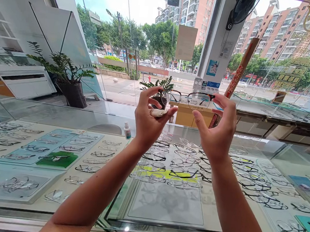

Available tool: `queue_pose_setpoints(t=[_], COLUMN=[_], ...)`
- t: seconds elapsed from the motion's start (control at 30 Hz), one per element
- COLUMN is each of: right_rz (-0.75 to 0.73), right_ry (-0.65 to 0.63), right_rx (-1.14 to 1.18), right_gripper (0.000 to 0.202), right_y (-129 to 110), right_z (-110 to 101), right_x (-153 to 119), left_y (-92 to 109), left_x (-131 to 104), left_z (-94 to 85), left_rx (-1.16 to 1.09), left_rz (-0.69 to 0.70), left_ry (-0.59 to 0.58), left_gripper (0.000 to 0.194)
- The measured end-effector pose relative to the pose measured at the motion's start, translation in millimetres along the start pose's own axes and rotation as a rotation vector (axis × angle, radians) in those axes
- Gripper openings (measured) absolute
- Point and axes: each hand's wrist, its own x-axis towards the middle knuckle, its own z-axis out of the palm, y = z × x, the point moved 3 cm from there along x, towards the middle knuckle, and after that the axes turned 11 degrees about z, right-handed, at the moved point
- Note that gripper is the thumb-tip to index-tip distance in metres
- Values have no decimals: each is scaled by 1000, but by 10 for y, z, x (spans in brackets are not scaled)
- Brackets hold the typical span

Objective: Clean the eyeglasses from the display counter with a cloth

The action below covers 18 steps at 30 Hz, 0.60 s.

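Note:
A pair of eyeglasses (185,94) with thin round rims and dark upper corners is held up at the centre, above the glass counter. At its left corner, the fingers of my left hand (150,117) grip the frame, and a crumpled whitish cloth (158,112) is tucked in the same palm. My right hand (219,126) pinches the right corner between its fingers, its thumb raised near the lower rim. Below both hands, rows of eyeglasses (183,173) lie in the display case.
The glass display counter (159,231) spans the front. A small white spray bottle (127,131) stands on it, left of centre. Potted plants (73,89), a slanting reddish pole (241,68) and a wall fan (245,7) are beyond, by the windows.

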Motion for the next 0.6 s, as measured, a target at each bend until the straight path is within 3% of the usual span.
queue_pose_setpoints(t=[0.3, 0.5, 0.6], right_rz=[112, 270, 269], right_ry=[-60, -54, -23], right_rx=[328, 435, 426], right_gripper=[49, 34, 32], right_y=[79, 155, 153], right_z=[79, 79, 55], right_x=[14, 82, 90], left_y=[104, 138, 124], left_x=[-15, -16, -13], left_z=[-59, -78, -76], left_rx=[93, 112, 106], left_rz=[142, 178, 172], left_ry=[86, 96, 91], left_gripper=[75, 73, 73])
